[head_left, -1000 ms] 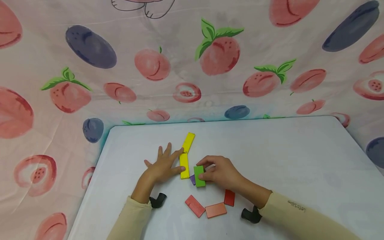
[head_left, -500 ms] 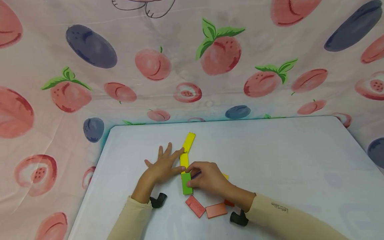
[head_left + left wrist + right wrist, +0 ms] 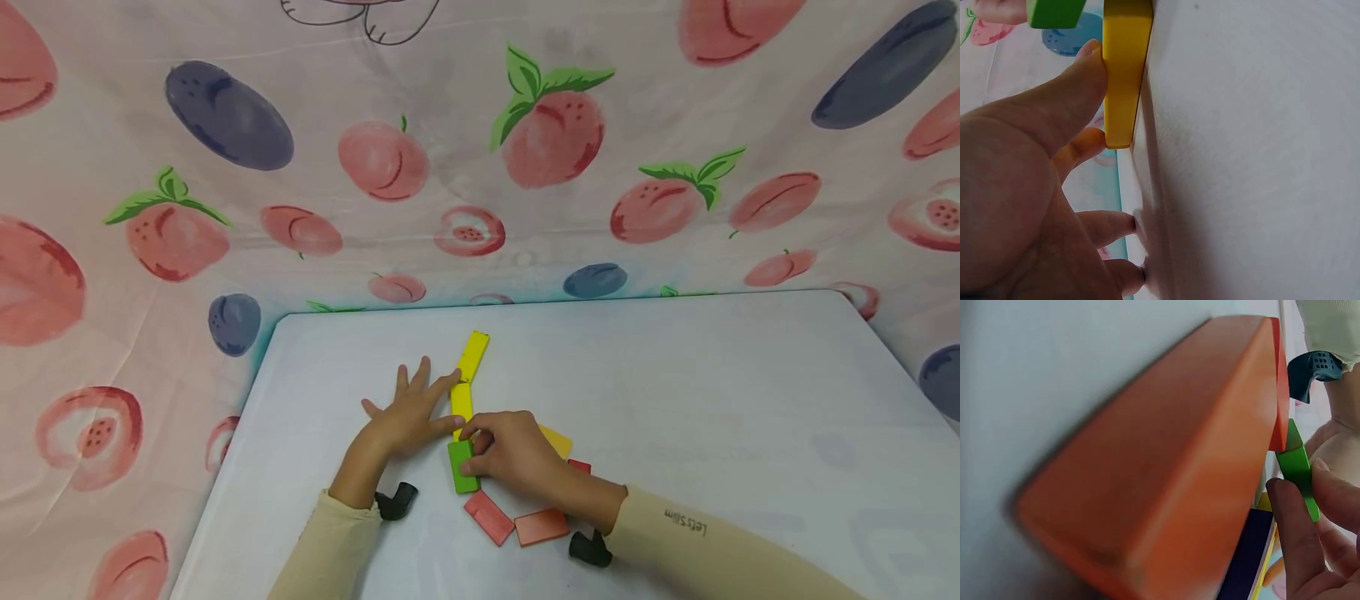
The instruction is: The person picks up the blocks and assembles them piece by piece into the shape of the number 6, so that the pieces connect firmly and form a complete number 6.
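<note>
Two yellow blocks, the far one (image 3: 472,357) and the near one (image 3: 461,400), lie end to end at a slight angle on the white table. My left hand (image 3: 408,423) is spread beside them, thumb and index fingertip touching their left side; the left wrist view has the thumb against a yellow block's (image 3: 1124,75) edge. Between thumb and fingers, my right hand (image 3: 513,450) pinches a green block (image 3: 462,467) at the near end of the yellow row. In the right wrist view, the green block (image 3: 1297,469) stands close to a red one. A dark purple block (image 3: 1249,550) shows there too.
Nearer me lie a coral-red block (image 3: 489,518) and an orange block (image 3: 542,527), almost corner to corner. A red block (image 3: 579,467) and an amber block (image 3: 555,442) are partly hidden by my right hand and wrist. Fruit-patterned cloth (image 3: 540,225) rises behind the table (image 3: 712,375).
My right hand has carried the green block left and towards me, from beside the purple block to the near end of the yellow row. My left hand has stayed in place.
</note>
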A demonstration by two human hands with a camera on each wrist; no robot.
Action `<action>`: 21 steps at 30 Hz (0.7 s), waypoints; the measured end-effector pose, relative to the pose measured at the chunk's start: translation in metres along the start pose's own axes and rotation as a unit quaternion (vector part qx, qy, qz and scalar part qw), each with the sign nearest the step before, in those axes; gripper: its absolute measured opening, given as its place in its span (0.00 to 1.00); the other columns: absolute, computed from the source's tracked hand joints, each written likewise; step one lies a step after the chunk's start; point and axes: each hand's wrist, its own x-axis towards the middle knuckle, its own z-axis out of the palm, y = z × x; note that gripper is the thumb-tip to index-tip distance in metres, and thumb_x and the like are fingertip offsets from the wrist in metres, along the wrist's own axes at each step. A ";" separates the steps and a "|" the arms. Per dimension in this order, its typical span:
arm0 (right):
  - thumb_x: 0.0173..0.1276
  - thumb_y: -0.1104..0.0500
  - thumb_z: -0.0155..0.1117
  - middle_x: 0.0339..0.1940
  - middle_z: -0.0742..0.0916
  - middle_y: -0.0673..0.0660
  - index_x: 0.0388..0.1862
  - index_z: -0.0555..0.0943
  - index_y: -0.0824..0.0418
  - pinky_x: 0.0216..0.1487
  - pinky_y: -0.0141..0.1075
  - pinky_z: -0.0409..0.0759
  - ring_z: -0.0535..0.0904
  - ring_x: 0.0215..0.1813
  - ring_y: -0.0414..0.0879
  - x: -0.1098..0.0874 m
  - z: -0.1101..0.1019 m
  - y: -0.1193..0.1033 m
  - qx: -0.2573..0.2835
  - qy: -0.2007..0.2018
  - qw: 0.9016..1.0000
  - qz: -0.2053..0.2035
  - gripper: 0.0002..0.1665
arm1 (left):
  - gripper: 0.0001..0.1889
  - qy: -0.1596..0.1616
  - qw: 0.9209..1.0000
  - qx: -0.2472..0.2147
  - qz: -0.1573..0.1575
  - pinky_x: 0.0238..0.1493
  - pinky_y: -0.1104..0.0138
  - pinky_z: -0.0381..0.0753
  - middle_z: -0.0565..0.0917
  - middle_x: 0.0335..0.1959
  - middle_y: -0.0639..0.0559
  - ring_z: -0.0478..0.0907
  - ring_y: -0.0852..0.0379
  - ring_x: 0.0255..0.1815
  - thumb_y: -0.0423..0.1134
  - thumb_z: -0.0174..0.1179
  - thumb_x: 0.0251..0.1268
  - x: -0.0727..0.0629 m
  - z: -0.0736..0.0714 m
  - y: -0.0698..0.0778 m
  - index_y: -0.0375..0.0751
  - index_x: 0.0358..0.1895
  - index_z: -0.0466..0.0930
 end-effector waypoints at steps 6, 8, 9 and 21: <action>0.56 0.53 0.83 0.23 0.84 0.41 0.47 0.88 0.54 0.31 0.28 0.77 0.78 0.29 0.36 -0.002 0.000 -0.003 -0.013 -0.013 1.000 0.011 0.20 | 0.40 0.001 1.000 -0.002 -0.001 0.58 0.14 0.28 0.40 0.86 0.42 0.28 0.30 0.84 0.59 0.65 0.66 -0.001 -0.001 0.001 0.68 0.80 0.58; 0.55 0.53 0.83 0.23 0.84 0.41 0.47 0.88 0.55 0.30 0.28 0.77 0.78 0.28 0.37 -0.003 -0.001 -0.004 -0.016 -0.017 1.000 0.014 0.21 | 0.40 0.001 1.000 -0.001 -0.001 0.58 0.14 0.28 0.40 0.86 0.42 0.28 0.30 0.84 0.59 0.65 0.66 -0.001 0.000 0.001 0.67 0.80 0.58; 0.55 0.53 0.83 0.22 0.83 0.41 0.48 0.88 0.55 0.30 0.27 0.76 0.77 0.28 0.37 -0.003 -0.001 -0.004 -0.019 -0.018 1.000 0.014 0.21 | 0.40 0.001 1.000 0.000 -0.001 0.58 0.14 0.28 0.40 0.86 0.42 0.28 0.30 0.84 0.59 0.65 0.66 -0.001 0.000 0.001 0.67 0.80 0.58; 0.56 0.53 0.83 0.19 0.81 0.43 0.45 0.88 0.58 0.25 0.27 0.73 0.75 0.24 0.37 -0.003 0.001 -0.002 -0.039 -0.015 0.999 0.004 0.20 | 0.40 -0.001 1.000 0.003 0.000 0.58 0.13 0.29 0.40 0.86 0.42 0.28 0.30 0.84 0.59 0.64 0.67 -0.003 -0.002 0.002 0.67 0.80 0.58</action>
